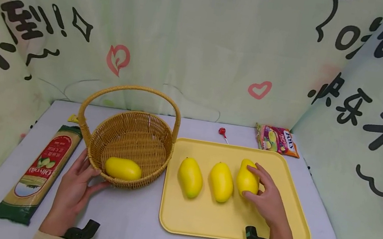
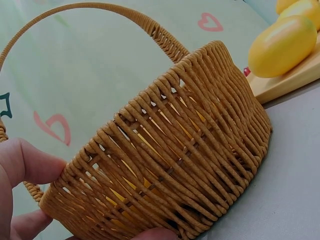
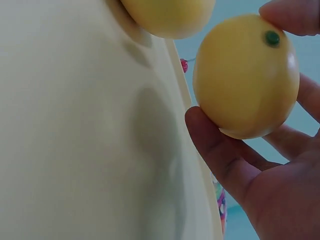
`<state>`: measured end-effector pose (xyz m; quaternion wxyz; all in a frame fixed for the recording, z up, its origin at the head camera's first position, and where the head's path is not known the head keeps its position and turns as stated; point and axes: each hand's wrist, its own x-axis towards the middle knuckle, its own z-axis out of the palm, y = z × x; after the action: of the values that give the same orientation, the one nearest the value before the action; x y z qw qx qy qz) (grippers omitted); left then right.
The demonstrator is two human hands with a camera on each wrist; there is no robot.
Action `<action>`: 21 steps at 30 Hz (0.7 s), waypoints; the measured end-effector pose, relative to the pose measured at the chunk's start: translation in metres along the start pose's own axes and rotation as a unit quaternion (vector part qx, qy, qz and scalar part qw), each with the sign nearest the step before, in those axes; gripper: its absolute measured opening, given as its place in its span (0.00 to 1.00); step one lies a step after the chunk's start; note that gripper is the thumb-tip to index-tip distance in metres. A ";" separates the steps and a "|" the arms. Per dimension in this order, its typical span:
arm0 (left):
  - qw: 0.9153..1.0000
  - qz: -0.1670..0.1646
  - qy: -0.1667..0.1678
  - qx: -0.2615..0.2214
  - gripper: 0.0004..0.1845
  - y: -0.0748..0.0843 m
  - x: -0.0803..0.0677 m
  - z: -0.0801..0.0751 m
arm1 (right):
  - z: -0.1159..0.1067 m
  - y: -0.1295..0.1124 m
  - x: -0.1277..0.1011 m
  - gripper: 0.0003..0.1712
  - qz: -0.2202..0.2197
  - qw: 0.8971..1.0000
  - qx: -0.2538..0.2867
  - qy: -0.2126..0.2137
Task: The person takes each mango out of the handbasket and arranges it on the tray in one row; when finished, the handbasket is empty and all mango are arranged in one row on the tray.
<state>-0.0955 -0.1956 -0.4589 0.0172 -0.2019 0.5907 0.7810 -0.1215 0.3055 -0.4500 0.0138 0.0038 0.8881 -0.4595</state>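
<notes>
In the head view my right hand (image 1: 267,192) grips a yellow mango (image 1: 247,179) between thumb and fingers over the right part of the yellow tray (image 1: 198,224). The right wrist view shows this mango (image 3: 245,75) raised off the tray, its green-dotted end toward the camera. Two more mangoes, a left one (image 1: 190,178) and a middle one (image 1: 221,182), lie on the tray. My left hand (image 1: 73,188) holds the near left side of a wicker basket (image 1: 146,123), fingertips at its rim in the left wrist view. Inside the basket lies another mango (image 1: 123,169).
A long green-ended noodle packet (image 1: 40,171) lies left of the basket. Behind the tray are a red lollipop (image 1: 222,131) and a colourful candy bag (image 1: 277,140). The basket's tall handle (image 1: 136,88) arches up at the back, near a printed curtain (image 1: 202,47).
</notes>
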 end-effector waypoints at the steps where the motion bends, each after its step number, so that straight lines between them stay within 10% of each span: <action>1: 1.000 0.000 -0.001 0.000 0.44 0.000 0.000 0.000 | 0.000 0.001 0.000 0.44 0.001 1.000 -0.008 -0.002; 21: 1.000 0.005 -0.008 -0.002 0.44 -0.001 0.000 -0.001 | 0.004 0.003 -0.001 0.42 0.005 0.998 -0.062 -0.032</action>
<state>-0.0950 -0.1966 -0.4602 0.0175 -0.1929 0.5902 0.7837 -0.1199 0.3038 -0.4547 0.0442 -0.0075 0.9138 -0.4037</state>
